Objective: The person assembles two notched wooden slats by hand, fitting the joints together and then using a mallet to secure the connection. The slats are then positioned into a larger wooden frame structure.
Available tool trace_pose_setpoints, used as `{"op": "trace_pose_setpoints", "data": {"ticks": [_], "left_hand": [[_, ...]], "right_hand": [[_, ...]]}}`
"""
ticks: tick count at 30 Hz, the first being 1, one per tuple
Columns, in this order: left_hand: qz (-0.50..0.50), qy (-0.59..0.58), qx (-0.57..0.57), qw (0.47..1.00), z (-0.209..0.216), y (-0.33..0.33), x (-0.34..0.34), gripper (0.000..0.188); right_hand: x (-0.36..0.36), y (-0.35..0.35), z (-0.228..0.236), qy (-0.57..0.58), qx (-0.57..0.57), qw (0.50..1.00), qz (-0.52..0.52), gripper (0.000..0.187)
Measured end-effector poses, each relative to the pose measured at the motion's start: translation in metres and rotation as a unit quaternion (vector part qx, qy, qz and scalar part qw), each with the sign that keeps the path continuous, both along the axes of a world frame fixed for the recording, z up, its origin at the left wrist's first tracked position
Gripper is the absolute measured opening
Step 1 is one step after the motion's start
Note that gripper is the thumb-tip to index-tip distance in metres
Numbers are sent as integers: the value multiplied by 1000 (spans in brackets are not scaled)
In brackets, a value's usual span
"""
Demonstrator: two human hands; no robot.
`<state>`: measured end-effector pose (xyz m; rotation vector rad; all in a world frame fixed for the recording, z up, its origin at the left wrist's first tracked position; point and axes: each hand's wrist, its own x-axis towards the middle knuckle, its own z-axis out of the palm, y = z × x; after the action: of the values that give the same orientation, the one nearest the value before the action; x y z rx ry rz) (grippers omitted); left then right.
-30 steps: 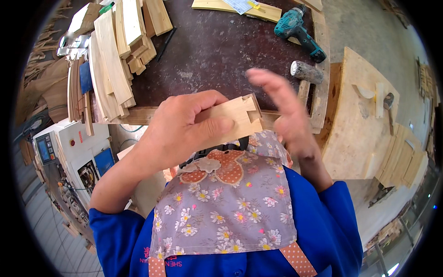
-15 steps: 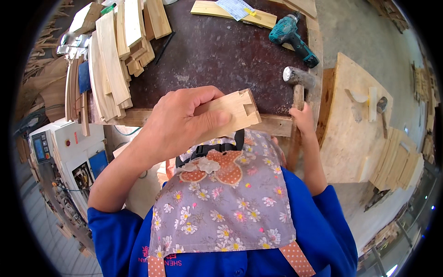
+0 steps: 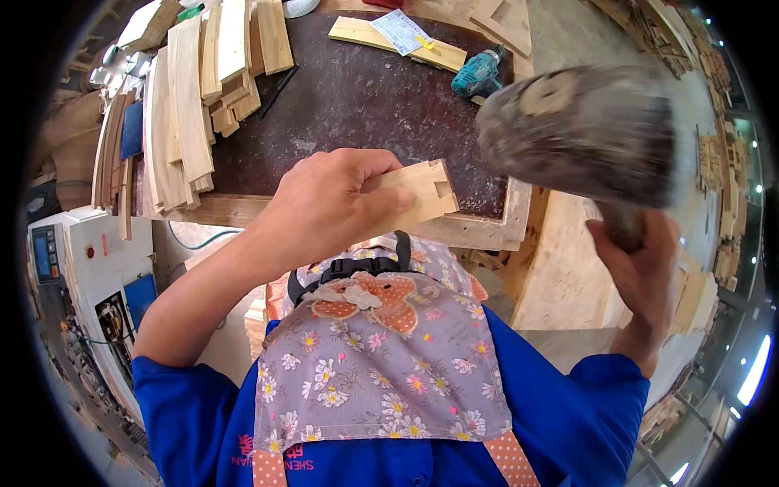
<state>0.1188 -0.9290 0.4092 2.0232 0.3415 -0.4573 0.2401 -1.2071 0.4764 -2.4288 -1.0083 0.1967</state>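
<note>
My left hand is closed around a pale wooden piece, thumb on its upper face, just above the front edge of the dark-topped workbench. The piece's right end has a notch cut into it. My right hand grips a hammer by its handle. Its large, worn head is raised close to the camera, slightly blurred, to the right of the wooden piece. Part of the teal cordless drill lying on the bench is hidden behind the hammer head.
Stacked pale slats cover the bench's left side. At the back lies a yellowish board with a paper sheet on it. A white machine with a control panel stands to the left. Right of the bench is a large wooden panel.
My right hand has lifted the hammer off the bench's right side, up toward the camera. My left hand keeps its hold on the wooden piece in nearly the same place.
</note>
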Motion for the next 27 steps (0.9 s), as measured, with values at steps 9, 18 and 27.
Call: {"op": "trace_pose_setpoints", "data": {"ticks": [9,18,27], "left_hand": [[-11,1,38,999,5,-7,-1,24],[-15,-61,107,992,2,-1,5,32],[2,-42,96,995,-3,6,7,29]], "right_hand": [[-9,14,-1,-16,-132,989,68,41],[-27,2,6,23,-223,967,123,47],[-30,1,13,-2,133,985,-107,27]]}}
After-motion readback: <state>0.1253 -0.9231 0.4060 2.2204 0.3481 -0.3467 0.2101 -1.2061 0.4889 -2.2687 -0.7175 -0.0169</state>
